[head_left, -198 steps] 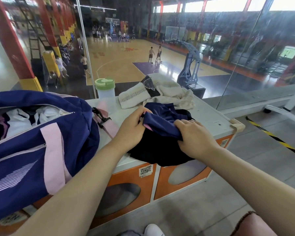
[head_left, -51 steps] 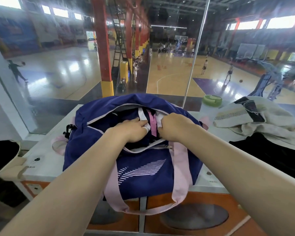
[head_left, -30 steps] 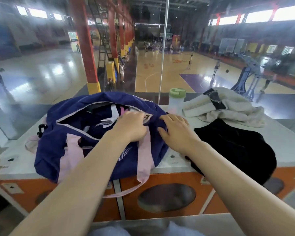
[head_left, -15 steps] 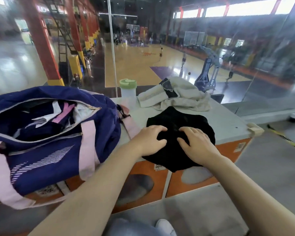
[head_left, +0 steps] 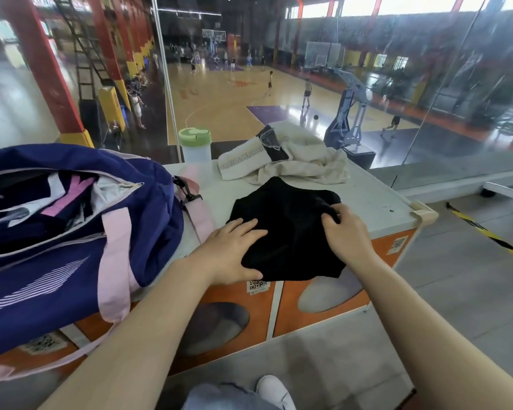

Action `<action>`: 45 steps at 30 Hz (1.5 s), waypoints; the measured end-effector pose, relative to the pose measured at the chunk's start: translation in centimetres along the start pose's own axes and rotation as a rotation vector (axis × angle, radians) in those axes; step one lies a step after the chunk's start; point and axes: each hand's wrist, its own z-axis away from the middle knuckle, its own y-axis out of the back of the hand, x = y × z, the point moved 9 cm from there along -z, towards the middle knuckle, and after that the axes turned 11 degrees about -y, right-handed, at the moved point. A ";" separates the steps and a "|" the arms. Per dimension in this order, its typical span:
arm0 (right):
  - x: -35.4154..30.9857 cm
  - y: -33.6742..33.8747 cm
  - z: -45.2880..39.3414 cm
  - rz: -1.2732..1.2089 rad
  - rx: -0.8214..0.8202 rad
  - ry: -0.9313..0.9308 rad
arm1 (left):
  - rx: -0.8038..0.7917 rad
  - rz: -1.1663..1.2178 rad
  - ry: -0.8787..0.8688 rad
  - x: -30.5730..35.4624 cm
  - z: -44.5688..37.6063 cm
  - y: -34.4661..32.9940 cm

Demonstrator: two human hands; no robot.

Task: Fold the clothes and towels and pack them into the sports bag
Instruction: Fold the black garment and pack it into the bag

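Black garment (head_left: 288,229) flat-ish on desk (head_left: 373,202), at near edge, front hem drooping over onto orange cabinet front (head_left: 314,300). Left hand (head_left: 234,253) palm-down on garment's left side, fingers spread, thumb hooked at the hanging hem; pressing, not gripping. Right hand (head_left: 342,235) on garment's right side, fingers curled and bunching a fold of black cloth near the right edge; looks like a pinch, thumb hidden.

Navy sports bag (head_left: 71,232) at left end of desk, just beside left hand, not touching garment. Main zip open, mouth facing up; inside, crumpled white, pink and dark cloth (head_left: 68,196), unclear which items. Pink handle straps (head_left: 116,261) hanging down bag front past desk edge. Black clip (head_left: 187,190) and pink shoulder strap at bag's right end, lying on desk between bag and garment.

Cream towel/garment pile (head_left: 293,164) with dark patch at far edge of desk, unfolded, near edge touching or just overlapping black garment's far side. Clear bottle with green lid (head_left: 194,145) upright at far edge, left of cream pile, near bag's far right corner.

Right end of desk bare, beige corner guard (head_left: 424,213) on near right corner. QR sticker (head_left: 258,285) on cabinet front just under garment hem.

Glass wall behind desk; basketball court below, blurred players.
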 end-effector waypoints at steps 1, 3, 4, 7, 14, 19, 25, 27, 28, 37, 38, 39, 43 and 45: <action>-0.1 0.4 -0.6 -0.018 0.004 -0.023 | 0.013 0.018 0.010 -0.1 0.0 0.1; -0.3 1.0 -1.4 -0.055 -0.005 -0.077 | 0.029 0.055 0.033 -0.3 0.1 0.2; -0.2 1.0 -1.8 -0.092 -0.018 -0.113 | 0.042 0.072 0.044 -0.4 0.2 0.5; -0.2 1.0 -2.9 -0.202 -0.026 -0.170 | 0.150 0.083 0.069 -0.9 0.4 1.9; -0.4 0.5 -5.4 -0.098 -0.005 -0.160 | 0.307 0.007 -0.004 -0.7 0.8 3.5; -0.6 -0.4 -6.0 0.285 0.036 -0.013 | 0.064 -0.128 0.056 -1.1 0.1 1.5; 1.6 0.0 -6.5 0.320 0.007 -0.325 | 0.236 -0.256 -0.065 3.0 -0.9 2.0; 1.4 0.3 -6.8 0.399 0.005 -0.331 | 0.209 -0.200 -0.069 3.4 -1.3 0.9; 1.3 0.2 -6.8 0.422 -0.018 -0.321 | 0.187 -0.197 -0.058 3.1 -1.4 0.4; -1.6 -0.5 -7.0 0.142 -0.273 -0.373 | 0.366 -0.320 -0.048 3.7 -1.2 0.8; -2.4 -0.6 -7.1 0.123 -0.293 -0.376 | 0.438 -0.361 -0.041 4.2 -1.1 1.3; -3.1 -0.7 -7.2 0.090 -0.317 -0.382 | 0.490 -0.395 -0.029 4.7 -1.1 1.5; -6.6 -1.6 -7.6 0.006 -0.339 -0.360 | 0.570 -0.385 0.009 5.3 -1.3 2.1; -8.1 -2.7 -7.8 0.011 -0.338 -0.356 | 0.612 -0.333 0.000 5.2 -1.2 2.5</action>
